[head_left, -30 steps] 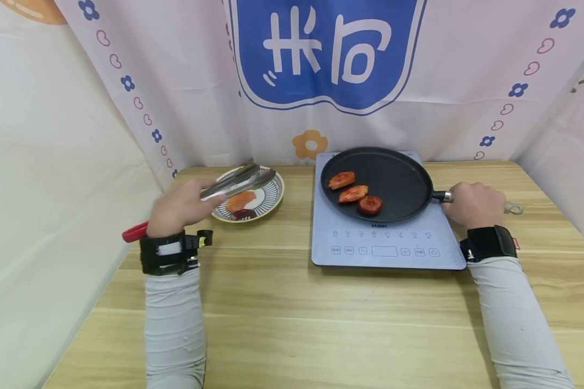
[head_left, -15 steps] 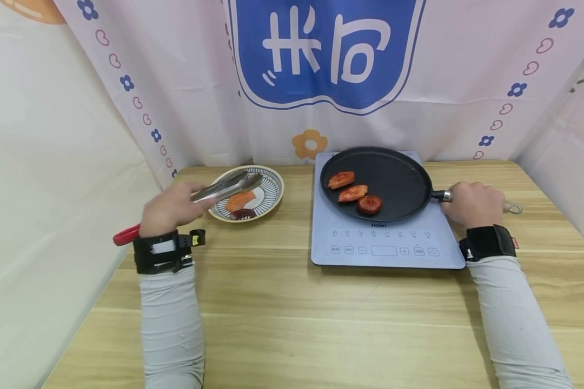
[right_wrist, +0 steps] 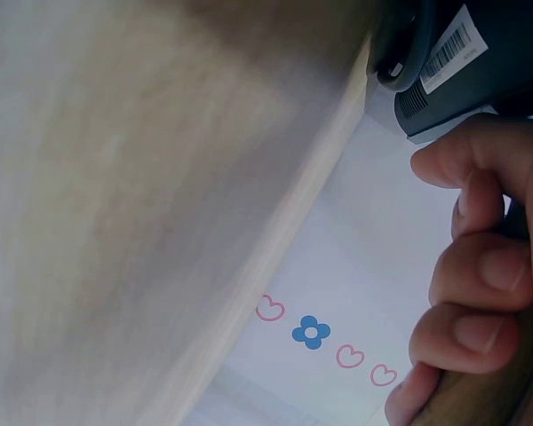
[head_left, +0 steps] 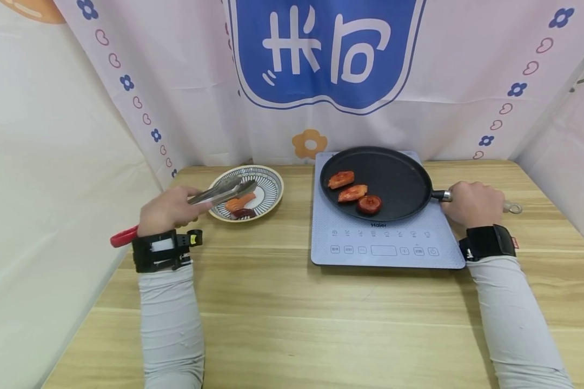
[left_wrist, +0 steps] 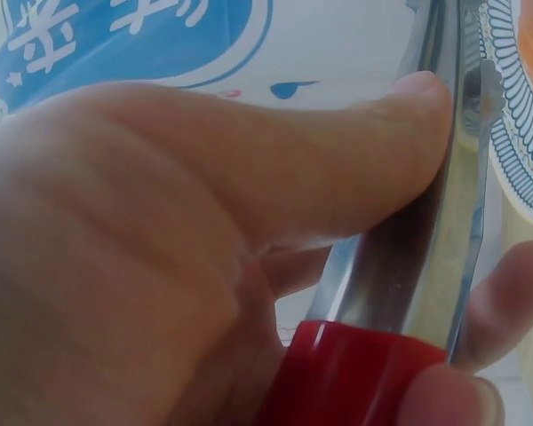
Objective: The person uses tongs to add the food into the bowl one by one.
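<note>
My left hand [head_left: 167, 210] holds metal tongs [head_left: 224, 190] with a red handle end [left_wrist: 346, 373]; the thumb lies along one arm. Their two tips stand apart over a patterned plate [head_left: 275, 189], overlapping an orange slice [head_left: 241, 202] that looks like salmon. Beside the slice lies a dark red piece [head_left: 244, 214]. On the right, my right hand [head_left: 476, 204] grips the handle [head_left: 443, 195] of a flat black pan [head_left: 399, 183], its fingers curled round it. Two glazed pieces like chicken wings [head_left: 352, 193] and a round reddish-brown piece [head_left: 370, 205] lie at the pan's left side.
The pan sits on a light grey induction cooker [head_left: 389, 258] with a touch panel at its front. Everything stands on a wooden table [head_left: 282, 319]. A printed white cloth [head_left: 272, 129] hangs right behind the table, and plain cloth [head_left: 53, 162] closes off the left side.
My left hand has moved a little to the left, drawing the tongs' tips back from the plate's far right part to above the orange slice. My right hand and the pan stay put.
</note>
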Available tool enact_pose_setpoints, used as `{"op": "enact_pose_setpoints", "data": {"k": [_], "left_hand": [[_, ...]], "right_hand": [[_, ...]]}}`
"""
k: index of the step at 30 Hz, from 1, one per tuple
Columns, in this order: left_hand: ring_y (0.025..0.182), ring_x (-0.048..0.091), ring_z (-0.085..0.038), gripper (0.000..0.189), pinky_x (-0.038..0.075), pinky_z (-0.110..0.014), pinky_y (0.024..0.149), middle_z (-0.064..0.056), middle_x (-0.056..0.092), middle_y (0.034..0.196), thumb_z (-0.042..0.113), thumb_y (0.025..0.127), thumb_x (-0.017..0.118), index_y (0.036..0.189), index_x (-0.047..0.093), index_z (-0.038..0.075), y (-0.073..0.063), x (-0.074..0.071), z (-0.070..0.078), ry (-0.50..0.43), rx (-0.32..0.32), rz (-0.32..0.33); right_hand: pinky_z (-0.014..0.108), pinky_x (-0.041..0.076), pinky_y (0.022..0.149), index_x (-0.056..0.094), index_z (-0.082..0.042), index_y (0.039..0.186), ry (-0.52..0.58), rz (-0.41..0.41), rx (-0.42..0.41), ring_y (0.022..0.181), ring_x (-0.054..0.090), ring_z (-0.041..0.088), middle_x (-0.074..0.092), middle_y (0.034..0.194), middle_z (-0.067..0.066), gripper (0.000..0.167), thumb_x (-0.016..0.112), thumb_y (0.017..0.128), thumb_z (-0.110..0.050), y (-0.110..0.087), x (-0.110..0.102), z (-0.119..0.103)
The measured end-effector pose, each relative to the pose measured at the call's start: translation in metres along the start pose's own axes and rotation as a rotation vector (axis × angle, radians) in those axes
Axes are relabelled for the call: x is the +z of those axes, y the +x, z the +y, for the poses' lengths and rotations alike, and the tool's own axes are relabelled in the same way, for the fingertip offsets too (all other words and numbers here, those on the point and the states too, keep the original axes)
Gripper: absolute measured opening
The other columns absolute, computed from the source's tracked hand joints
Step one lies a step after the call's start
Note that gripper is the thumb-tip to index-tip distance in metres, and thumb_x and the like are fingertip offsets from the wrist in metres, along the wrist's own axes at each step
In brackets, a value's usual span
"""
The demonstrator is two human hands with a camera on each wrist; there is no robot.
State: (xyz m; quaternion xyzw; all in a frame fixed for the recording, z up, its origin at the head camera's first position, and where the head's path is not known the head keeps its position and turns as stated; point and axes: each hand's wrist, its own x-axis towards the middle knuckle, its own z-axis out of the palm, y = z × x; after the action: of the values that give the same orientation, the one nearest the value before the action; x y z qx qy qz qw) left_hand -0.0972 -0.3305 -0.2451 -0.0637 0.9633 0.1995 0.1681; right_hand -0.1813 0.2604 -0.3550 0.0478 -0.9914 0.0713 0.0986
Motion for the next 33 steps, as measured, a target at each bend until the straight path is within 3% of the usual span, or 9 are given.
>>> {"op": "enact_pose_setpoints", "data": {"k": [23, 33], "left_hand": [[0.066, 0.056, -0.018, 0.06, 0.044, -0.032, 0.061, -0.013, 0.07, 0.091, 0.039, 0.105, 0.061, 0.148, 0.054, -0.002, 0.003, 0.002, -0.014, -0.023, -0.025, -0.054], [0.067, 0.056, -0.018, 0.065, 0.046, -0.03, 0.063, -0.015, 0.071, 0.092, 0.04, 0.105, 0.061, 0.151, 0.049, -0.005, 0.006, 0.003, -0.016, -0.028, -0.02, -0.085]], "right_hand": [[0.043, 0.033, 0.05, 0.061, -0.009, 0.059, 0.003, 0.014, -0.003, 0.055, 0.047, 0.031, 0.049, 0.055, 0.006, 0.031, 0.073, 0.085, -0.02, 0.0, 0.001, 0.0], [0.043, 0.032, 0.05, 0.062, -0.009, 0.059, 0.002, 0.012, -0.005, 0.055, 0.047, 0.031, 0.049, 0.055, 0.006, 0.03, 0.074, 0.085, -0.02, 0.001, 0.002, 0.001]]}}
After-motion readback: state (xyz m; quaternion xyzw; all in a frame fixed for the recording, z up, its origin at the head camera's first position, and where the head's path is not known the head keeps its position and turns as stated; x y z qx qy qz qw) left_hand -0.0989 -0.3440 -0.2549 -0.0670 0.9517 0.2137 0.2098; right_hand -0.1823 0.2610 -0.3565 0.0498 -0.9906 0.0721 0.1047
